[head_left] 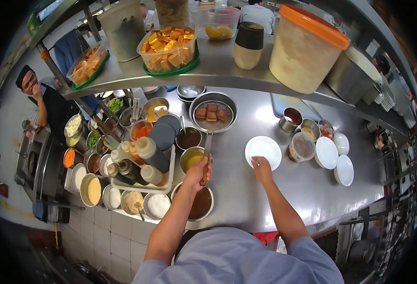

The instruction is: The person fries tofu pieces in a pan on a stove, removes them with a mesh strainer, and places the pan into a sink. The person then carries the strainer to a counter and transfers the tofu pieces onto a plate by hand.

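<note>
My left hand [198, 174] is wrapped round the wooden grip of a long-handled strainer [209, 142]. Its round metal end lies away from me, inside a steel bowl [235, 112], and several browned square pieces of food [211, 112] sit in it. To the right, my right hand [261, 167] is over the near part of a white plate [265, 146]. Its fingers are bent and pressed together low over the plate; whatever they may hold is too small to make out. A bowl of yellow liquid [189, 160] stands just beyond my left hand.
Squeeze bottles [151, 150] stand in a tray on the left, among several bowls of ingredients. A shelf [227, 71] with tubs crosses above the counter. White bowls [344, 170] and a clear tub [301, 146] are to the right. A person [45, 92] stands far left.
</note>
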The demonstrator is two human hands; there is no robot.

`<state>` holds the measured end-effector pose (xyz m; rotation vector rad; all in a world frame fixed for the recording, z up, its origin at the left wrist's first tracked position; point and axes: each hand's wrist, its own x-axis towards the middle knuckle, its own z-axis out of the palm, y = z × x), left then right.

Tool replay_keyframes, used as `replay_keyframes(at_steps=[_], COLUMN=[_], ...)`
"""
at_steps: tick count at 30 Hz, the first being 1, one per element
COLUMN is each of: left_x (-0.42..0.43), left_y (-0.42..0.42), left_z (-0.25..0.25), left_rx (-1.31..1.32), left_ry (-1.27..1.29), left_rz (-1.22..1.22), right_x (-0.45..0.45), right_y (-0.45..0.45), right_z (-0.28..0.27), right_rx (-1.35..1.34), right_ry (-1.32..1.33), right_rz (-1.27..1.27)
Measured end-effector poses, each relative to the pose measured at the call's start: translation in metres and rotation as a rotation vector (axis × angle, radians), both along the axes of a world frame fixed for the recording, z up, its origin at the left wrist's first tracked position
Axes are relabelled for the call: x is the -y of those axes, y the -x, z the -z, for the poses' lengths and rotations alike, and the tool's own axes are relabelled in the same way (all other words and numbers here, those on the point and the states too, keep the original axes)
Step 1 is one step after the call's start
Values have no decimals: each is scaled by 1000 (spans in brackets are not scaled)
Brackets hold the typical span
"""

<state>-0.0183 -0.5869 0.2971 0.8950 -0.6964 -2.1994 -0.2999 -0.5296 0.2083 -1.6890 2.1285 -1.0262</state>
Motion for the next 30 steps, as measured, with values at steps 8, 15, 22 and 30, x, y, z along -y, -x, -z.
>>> replay_keyframes(at_steps=[8,15,22,30], left_x=[-4,5,-12,-63], left_y=[4,0,-5,-8], left_z=[-5,-9,-20,-29], left_rx=[27,-15,-11,40], left_ry=[19,-1,-3,-119], left_rz=[-55,-66,-30,71], right_x=[166,197,123,6], right_y=[-29,-47,-40,-16], right_z=[-32,-25,-27,-33], right_rx=[1202,1243,1334,1379], right_ry=[-240,-139,-126,-130], right_rz=[114,182,113,159])
